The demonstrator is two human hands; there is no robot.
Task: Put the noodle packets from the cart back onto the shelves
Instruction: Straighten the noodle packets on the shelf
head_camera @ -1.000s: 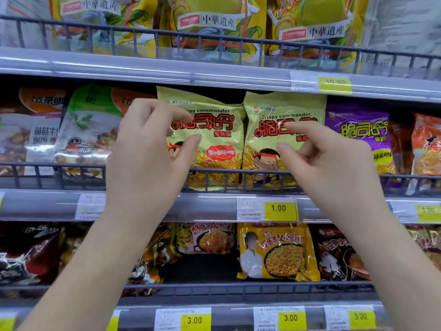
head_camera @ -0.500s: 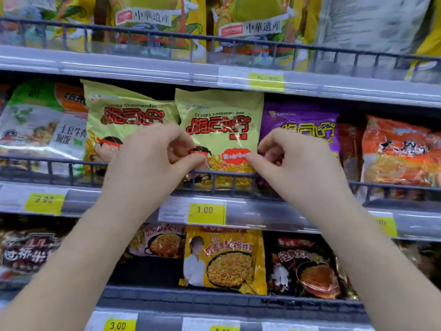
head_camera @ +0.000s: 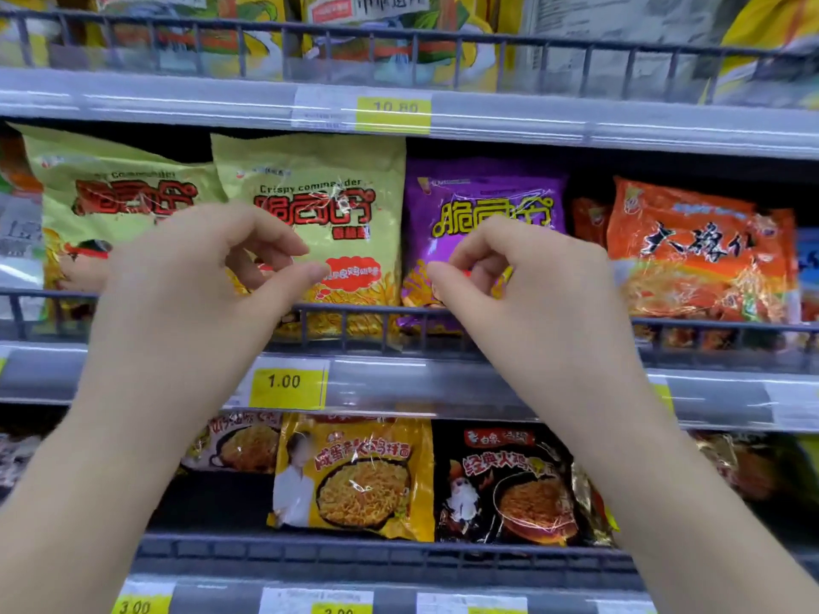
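1. A green noodle packet point(head_camera: 319, 170) with red lettering and the words "Crispy commander" stands upright on the middle shelf point(head_camera: 443, 383), near its front edge.
2. A second green packet point(head_camera: 111, 183) of the same kind stands just to its left and a purple packet point(head_camera: 487, 188) just to its right, the 3 edge to edge.
3. The left hand point(head_camera: 190, 277) hangs in front of the 2 green packets, fingers loosely curled, with a gap between thumb and forefinger and nothing held.
4. The right hand point(head_camera: 532, 294) hangs before the purple packet in the same pose; whether its fingertips touch the wrapper is hard to tell.
5. A wire rail point(head_camera: 354, 310) along the front edge crosses the packets' lower parts.
6. An orange packet point(head_camera: 700, 250) stands towards the right end.
7. A yellow price tag point(head_camera: 286, 383) on the shelf's front edge reads 1.00.
8. On the shelf below stand a yellow packet point(head_camera: 359, 476) and a black packet point(head_camera: 514, 485).
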